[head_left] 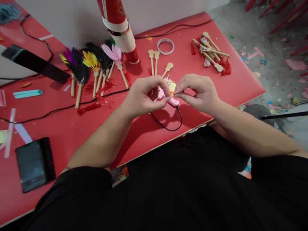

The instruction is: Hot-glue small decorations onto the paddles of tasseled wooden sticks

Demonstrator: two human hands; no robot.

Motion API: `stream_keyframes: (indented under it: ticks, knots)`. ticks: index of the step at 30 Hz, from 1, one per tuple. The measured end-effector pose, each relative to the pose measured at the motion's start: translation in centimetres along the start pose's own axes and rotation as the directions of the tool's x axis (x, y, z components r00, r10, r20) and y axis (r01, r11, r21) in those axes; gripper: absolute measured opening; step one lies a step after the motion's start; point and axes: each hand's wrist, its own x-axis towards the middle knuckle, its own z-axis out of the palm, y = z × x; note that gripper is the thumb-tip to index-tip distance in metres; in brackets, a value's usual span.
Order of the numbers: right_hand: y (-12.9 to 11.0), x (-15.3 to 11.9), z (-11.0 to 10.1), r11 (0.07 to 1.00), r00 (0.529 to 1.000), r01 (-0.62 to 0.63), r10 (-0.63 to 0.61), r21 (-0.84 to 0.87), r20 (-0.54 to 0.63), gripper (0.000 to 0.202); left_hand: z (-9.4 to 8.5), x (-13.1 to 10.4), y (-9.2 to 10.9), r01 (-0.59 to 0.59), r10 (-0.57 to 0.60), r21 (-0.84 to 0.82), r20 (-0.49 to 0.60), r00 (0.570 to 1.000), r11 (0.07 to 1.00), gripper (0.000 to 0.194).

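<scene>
Over the red table, my left hand (150, 96) has its thumb and index finger brought close together in a pinch. My right hand (198, 94) is pinched too, its fingertips almost meeting the left ones. Between them shows a tiny orange-red bit, too small to name. Beneath the hands lies a pink glue gun (174, 102) with a black cord, partly hidden by the fingers. A pale yellow piece (171, 85) is just behind the fingertips. Several wooden sticks with shaped heads (169, 66) lie beyond my left hand.
Feather-topped sticks (95, 69) with red tassels lie left of a stack of paper cups (125, 41). A silvery ring (158, 48) rests farther back. More tasselled sticks (211, 53) are piled at right. A phone (32, 165) and a black upright device (36, 64) occupy the left.
</scene>
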Motion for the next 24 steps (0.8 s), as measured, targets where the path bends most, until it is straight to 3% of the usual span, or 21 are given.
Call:
stream_keyframes:
  ticks: [10,24]
  knots:
    - [0.4,0.2,-0.3,0.99,0.991,0.072,-0.086,0.124,0.105,0.019,-1.3,0.4,0.6,0.15,-0.121,-0.125,0.216,0.969,0.981,0.043]
    - [1.1,0.2,-0.6,0.966,0.973,0.054,-0.108,0.252,0.204,0.029,-0.7,0.2,-0.8,0.286,-0.191,-0.307,0.303,0.933,0.908,0.068]
